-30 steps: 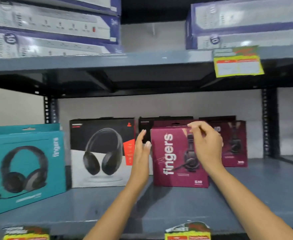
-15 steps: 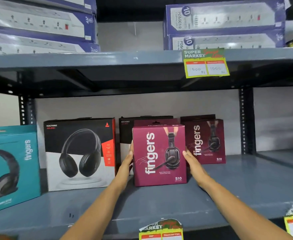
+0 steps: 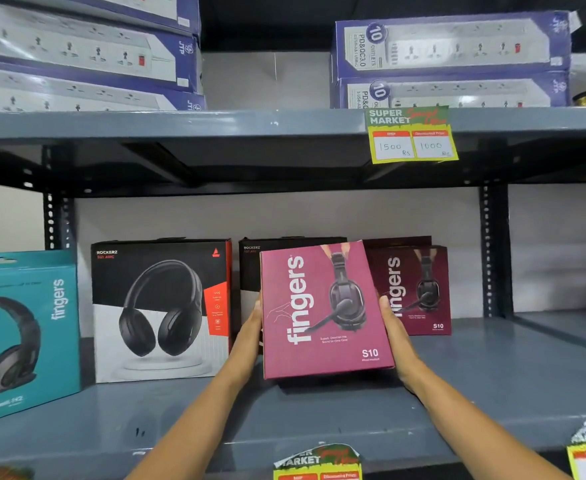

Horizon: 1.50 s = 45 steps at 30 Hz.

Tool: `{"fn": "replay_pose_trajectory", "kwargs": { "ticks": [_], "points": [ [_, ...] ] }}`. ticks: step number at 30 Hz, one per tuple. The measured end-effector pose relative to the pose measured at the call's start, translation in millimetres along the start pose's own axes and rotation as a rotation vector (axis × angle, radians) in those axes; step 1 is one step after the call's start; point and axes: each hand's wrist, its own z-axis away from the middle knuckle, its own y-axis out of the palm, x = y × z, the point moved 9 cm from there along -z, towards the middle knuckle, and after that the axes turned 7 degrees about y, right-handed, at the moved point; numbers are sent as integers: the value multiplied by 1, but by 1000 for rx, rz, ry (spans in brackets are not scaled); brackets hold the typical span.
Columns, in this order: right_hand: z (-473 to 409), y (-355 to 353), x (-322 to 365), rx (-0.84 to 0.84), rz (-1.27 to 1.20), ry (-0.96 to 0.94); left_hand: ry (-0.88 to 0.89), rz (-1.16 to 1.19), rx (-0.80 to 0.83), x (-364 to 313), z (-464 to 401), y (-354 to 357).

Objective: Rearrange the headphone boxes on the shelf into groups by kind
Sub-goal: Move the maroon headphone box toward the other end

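A maroon "fingers" S10 box (image 3: 322,310) is held tilted just above the grey shelf (image 3: 492,386), its top leaning back. My left hand (image 3: 251,327) presses its left side and my right hand (image 3: 393,327) presses its right side. Behind it to the right stands a second maroon S10 box (image 3: 419,289), upright. A black Rockerz box (image 3: 250,268) stands mostly hidden behind the held box. Another black and white Rockerz box (image 3: 161,310) stands to the left. A teal "fingers" box (image 3: 21,334) is at the far left.
The upper shelf (image 3: 215,124) carries stacked blue power-strip boxes (image 3: 451,60) and a yellow price tag (image 3: 411,135). Black uprights (image 3: 494,251) frame the bay. More price tags (image 3: 319,462) hang on the front edge. Bare shelf surface lies to the right of the maroon boxes.
Both hands closed on the sides of the front maroon box, then lifted it off the shelf and tilted it toward me. The view has drifted slightly right.
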Motion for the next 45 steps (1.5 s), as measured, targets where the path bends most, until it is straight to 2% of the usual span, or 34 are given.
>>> {"fn": "replay_pose_trajectory", "kwargs": {
  "ticks": [4, 16, 21, 25, 28, 32, 36, 41, 45],
  "points": [
    [4, 2, 8, 8, 16, -69, 0, 17, 5, 0, 1, 1],
    [3, -2, 9, -9, 34, -96, 26, 38, 13, -1, 1, 0],
    [-4, -13, 6, -83, -4, -97, 154, -38, 34, -12, -1, 8],
    [-2, -49, 12, -203, -16, -75, 281, -136, 110, -27, -5, 48],
    [-5, -93, 10, -318, 23, -63, 211, -87, 136, -19, -11, 86],
    [-15, -143, -5, -429, -12, -3, -1, 185, 86, 0, -19, 145],
    [-20, -177, -16, -515, -69, 58, -75, 280, 38, 17, -36, 185],
    [-30, -208, -31, -549, -99, 129, -69, 218, 17, 34, -49, 214],
    [-34, -223, -41, -580, -133, 211, -66, 156, 88, 40, -50, 236]
  ]
}}
